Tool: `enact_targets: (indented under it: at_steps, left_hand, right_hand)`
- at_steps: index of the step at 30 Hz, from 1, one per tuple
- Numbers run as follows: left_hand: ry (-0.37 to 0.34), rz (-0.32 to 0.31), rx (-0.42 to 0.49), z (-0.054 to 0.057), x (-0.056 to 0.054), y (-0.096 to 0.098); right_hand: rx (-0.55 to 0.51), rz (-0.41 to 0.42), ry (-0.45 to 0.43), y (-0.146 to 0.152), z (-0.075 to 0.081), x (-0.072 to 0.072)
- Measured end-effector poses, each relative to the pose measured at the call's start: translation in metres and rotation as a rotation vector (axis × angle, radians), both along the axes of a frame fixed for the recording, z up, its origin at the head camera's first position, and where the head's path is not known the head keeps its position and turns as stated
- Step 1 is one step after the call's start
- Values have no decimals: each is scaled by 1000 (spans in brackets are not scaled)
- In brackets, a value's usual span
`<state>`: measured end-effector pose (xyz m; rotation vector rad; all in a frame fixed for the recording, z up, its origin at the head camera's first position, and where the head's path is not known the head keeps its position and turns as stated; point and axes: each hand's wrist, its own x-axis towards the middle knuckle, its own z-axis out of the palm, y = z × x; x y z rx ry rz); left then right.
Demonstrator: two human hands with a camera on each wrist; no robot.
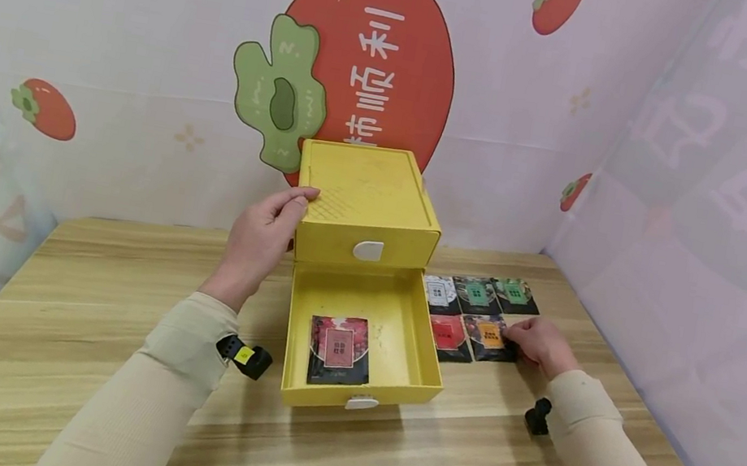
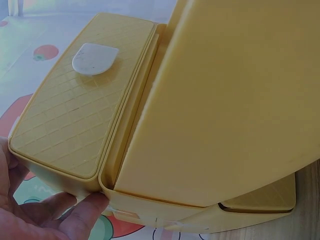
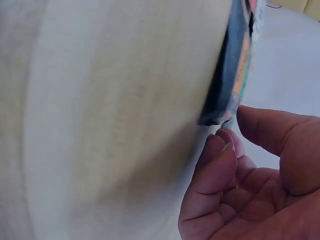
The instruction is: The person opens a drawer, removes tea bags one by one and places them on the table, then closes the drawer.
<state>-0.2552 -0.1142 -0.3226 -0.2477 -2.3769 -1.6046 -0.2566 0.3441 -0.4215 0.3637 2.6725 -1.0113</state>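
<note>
A yellow two-drawer box [image 1: 374,184] stands at the table's back, its upper drawer closed and its lower drawer [image 1: 403,320] pulled out. My left hand [image 1: 261,239] holds the box by its upper left side; in the left wrist view its fingers [image 2: 82,220] bend against the box's edge. Inside the lower drawer, toward the left, lies a sachet with a pink label [image 1: 339,349]. To the right, my right hand [image 1: 543,344] pinches the right edge of a black sachet with an orange label [image 1: 486,336]. In the right wrist view, thumb and fingertips meet around that sachet's corner [image 3: 212,117].
Beside the orange-labelled sachet lies a red-labelled one [image 1: 448,336]. Behind them is a row of a white-labelled sachet [image 1: 441,294] and two green-labelled ones, the nearer being a green sachet [image 1: 478,294]. A printed cloth wall [image 1: 171,67] borders the wooden table [image 1: 124,307].
</note>
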Motion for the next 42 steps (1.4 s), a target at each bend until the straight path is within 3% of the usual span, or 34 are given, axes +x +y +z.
enact_targets:
  at_steps: [7,16,22,26,34,38,42]
  left_hand:
    - [-9,1,-1,2,2,-3]
    - [-14,-1,2,5,3,-3]
    - [-3,-3,11,6,3,-2]
    - [-4,-4,17,5,3,-2]
    - [-9,1,17,3,4,0]
    - [0,2,13,3,4,0]
    - [10,4,5,3,4,0]
  right_hand:
    - [-51,50,59,-12,23,3]
    - [-55,120,195,-53,61,29]
    - [21,244,349,-95,92,56]
    - [53,372,396,-132,107,69]
    - [298,680,361,-195,108,74]
    - [399,736,353,-209,101,70]
    - [423,761,346,-217,97,68]
